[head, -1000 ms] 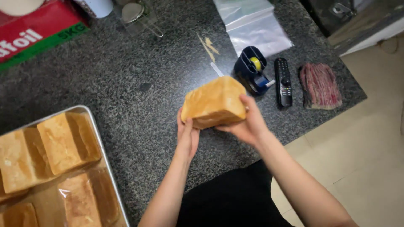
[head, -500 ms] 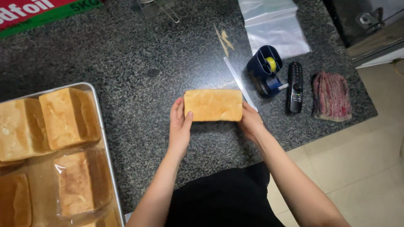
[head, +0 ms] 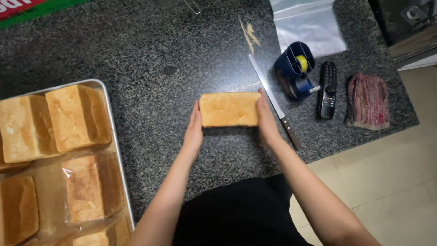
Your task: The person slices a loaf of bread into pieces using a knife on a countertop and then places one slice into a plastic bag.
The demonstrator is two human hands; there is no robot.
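a golden-brown rectangular loaf of bread [head: 229, 109] lies flat on the dark speckled granite counter [head: 136, 54], held between both hands. the left hand [head: 194, 132] presses flat against its left end and the right hand [head: 266, 120] against its right end, fingers straight. a long knife with a wooden handle [head: 273, 100] lies just beside the right hand. a metal tray of loaves [head: 119, 155] sits well to the left.
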